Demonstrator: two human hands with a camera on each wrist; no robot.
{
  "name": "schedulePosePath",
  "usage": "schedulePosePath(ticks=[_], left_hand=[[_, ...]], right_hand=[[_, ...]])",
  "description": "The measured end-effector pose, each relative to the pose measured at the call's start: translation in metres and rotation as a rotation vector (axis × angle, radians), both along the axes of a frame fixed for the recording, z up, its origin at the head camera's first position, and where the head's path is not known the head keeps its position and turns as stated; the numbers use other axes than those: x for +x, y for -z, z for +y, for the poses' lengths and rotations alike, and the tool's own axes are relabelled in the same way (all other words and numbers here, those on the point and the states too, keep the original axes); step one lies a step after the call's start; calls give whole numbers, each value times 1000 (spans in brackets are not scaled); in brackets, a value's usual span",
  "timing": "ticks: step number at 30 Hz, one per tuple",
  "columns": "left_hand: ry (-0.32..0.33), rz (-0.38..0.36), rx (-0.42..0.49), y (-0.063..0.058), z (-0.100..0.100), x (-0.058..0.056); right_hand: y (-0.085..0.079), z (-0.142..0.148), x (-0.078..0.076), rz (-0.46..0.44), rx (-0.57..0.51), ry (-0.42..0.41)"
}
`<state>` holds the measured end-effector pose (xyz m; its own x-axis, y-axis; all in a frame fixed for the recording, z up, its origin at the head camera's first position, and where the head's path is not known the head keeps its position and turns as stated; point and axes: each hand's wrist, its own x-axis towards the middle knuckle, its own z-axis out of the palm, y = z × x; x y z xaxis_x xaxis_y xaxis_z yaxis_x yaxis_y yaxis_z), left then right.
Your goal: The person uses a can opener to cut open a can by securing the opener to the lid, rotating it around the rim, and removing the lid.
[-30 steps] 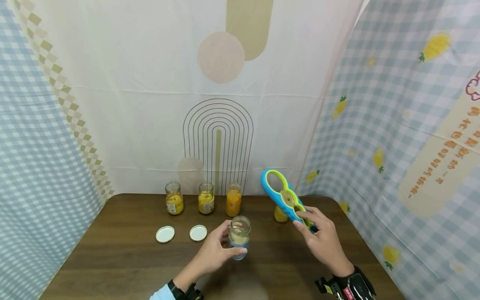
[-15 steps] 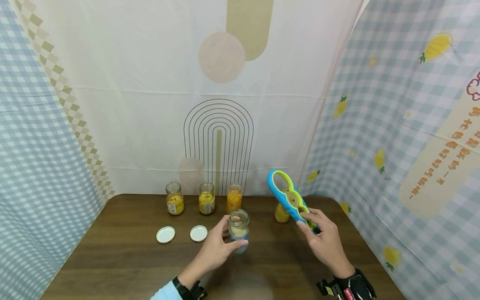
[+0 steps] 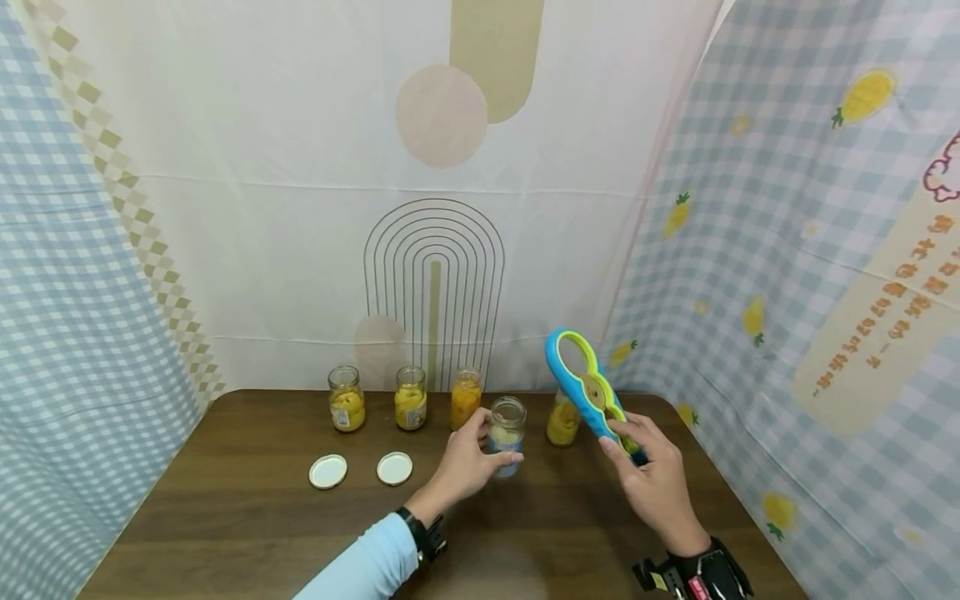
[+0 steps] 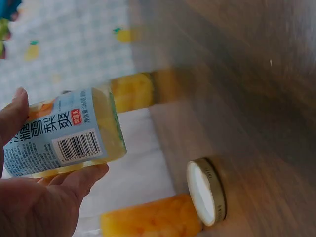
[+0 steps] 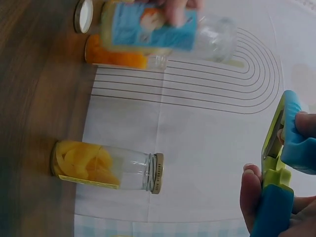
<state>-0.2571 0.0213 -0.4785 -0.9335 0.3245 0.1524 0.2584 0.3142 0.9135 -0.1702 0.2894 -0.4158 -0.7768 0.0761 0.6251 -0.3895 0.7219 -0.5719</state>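
My left hand (image 3: 465, 462) grips an open-topped glass jar (image 3: 507, 435) upright by its body, over the middle of the table. A blue label (image 4: 54, 133) wraps it, and pale contents show in its lower part. My right hand (image 3: 654, 483) holds a blue and green multi-ring jar opener (image 3: 573, 385), tilted up to the left. A gold lid (image 3: 594, 390) sits in the opener's middle ring. Just behind the opener stands a jar of yellow fruit (image 3: 562, 423), whose gold lid (image 5: 157, 173) is on it in the right wrist view.
Along the table's back edge stand two lidless jars of yellow fruit (image 3: 347, 408) and an orange-filled jar (image 3: 466, 398). Two lids (image 3: 327, 472) lie white side up in front of them. Patterned cloths (image 3: 300, 267) hang behind the table (image 3: 247, 517) and on both sides.
The left hand has carried the open jar to the right and toward the back of the table. The right hand has shifted the opener slightly right, uncovering more of the lidded jar.
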Motion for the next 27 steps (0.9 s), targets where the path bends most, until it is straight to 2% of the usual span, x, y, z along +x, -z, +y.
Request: schedulePosePath(ticks=[5, 9, 12, 20, 27], left_hand=[[-39, -19, -60, 8, 16, -18], [-47, -27, -70, 12, 24, -29], [-27, -12, -68, 16, 29, -36], [-7, -11, -85, 25, 37, -49], [-29, -40, -72, 30, 43, -60]], right_hand=[[-2, 1, 3, 20, -1, 5], [-4, 1, 5, 39, -6, 11], [-7, 0, 8, 48, -13, 12], [-12, -7, 12, 73, -36, 0], [-13, -13, 14, 108, -37, -18]])
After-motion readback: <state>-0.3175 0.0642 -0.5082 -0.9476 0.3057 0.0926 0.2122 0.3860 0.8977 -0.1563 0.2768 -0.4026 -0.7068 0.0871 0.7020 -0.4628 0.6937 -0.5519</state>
